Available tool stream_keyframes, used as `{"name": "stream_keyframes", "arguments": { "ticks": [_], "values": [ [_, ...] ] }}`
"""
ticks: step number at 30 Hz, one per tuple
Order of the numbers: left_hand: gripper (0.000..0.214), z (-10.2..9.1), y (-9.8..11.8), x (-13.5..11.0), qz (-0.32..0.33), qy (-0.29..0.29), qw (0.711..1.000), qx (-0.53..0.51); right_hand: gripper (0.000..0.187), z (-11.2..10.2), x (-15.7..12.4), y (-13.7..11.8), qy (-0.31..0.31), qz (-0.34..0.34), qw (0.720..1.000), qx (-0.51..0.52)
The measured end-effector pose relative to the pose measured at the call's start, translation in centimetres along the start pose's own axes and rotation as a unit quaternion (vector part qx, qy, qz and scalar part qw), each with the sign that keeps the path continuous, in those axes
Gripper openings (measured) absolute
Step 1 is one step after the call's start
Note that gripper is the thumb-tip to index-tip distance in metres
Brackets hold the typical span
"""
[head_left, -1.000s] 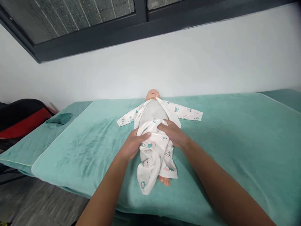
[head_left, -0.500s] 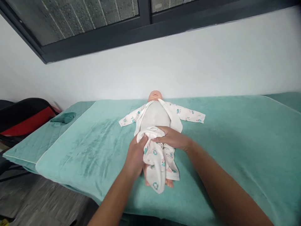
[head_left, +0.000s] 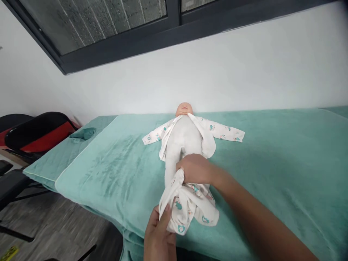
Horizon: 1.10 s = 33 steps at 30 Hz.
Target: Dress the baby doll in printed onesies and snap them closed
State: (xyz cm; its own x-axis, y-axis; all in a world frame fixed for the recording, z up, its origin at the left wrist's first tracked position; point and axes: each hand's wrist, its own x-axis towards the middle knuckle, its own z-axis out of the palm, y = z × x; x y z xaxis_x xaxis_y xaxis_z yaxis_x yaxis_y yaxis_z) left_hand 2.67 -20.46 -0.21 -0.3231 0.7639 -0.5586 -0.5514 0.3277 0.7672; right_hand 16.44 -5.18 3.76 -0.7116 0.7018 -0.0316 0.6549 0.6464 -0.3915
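A baby doll (head_left: 183, 108) lies on its back on a teal towel-covered table (head_left: 272, 156), head toward the wall. It wears a white printed romper (head_left: 206, 143), open at the chest with both sleeves spread out. My right hand (head_left: 194, 168) is closed on the bunched romper legs at the doll's hips. Near the table's front edge my left hand (head_left: 160, 232) pinches the lower end of the same fabric (head_left: 187, 212). The doll's feet are hidden under the cloth.
A small folded teal cloth (head_left: 84, 133) lies at the table's far left corner. Black and red chairs (head_left: 38, 132) stand to the left, above a dark wood floor. A white wall and a dark window frame run behind the table.
Both hands drew the romper's leg part down from the doll's belly toward its feet. My left hand dropped to the front edge. The doll's white torso and left leg now show.
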Motion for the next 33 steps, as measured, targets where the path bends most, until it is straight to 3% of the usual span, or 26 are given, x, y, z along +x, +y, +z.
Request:
{"name": "stream_keyframes", "arguments": {
  "ticks": [7, 11, 19, 25, 29, 33],
  "values": [
    [0.046, -1.2, -1.2, -0.8, 0.026, 0.048, 0.998, -0.006, 0.015, 0.5, -0.2, -0.3, -0.018, -0.02, 0.999, -0.025],
    [0.031, -1.9, -1.0, -0.3, 0.062, 0.057, 0.995, 0.06, 0.014, 0.8, -0.3, 0.0, -0.017, -0.027, 0.999, -0.01],
    [0.038, -2.7, -0.9, 1.1, 0.075, 0.03, 0.989, 0.127, 0.017, 0.3, -0.5, 0.2, -0.06, -0.062, 0.996, 0.017],
    [0.046, -1.7, -1.1, 2.3, 0.054, 0.003, 0.995, 0.081, 0.022, 0.2, -0.4, 0.9, -0.064, -0.08, 0.992, 0.077],
    [0.042, -1.2, 0.0, 2.5, 0.112, -0.025, 0.987, 0.115, 0.024, -0.2, -0.7, 1.1, -0.057, -0.067, 0.986, 0.143],
    [0.035, -1.6, 1.9, 4.0, 0.184, -0.079, 0.953, 0.227, 0.032, -1.0, -1.1, 1.5, -0.085, -0.063, 0.971, 0.213]
  ]
}}
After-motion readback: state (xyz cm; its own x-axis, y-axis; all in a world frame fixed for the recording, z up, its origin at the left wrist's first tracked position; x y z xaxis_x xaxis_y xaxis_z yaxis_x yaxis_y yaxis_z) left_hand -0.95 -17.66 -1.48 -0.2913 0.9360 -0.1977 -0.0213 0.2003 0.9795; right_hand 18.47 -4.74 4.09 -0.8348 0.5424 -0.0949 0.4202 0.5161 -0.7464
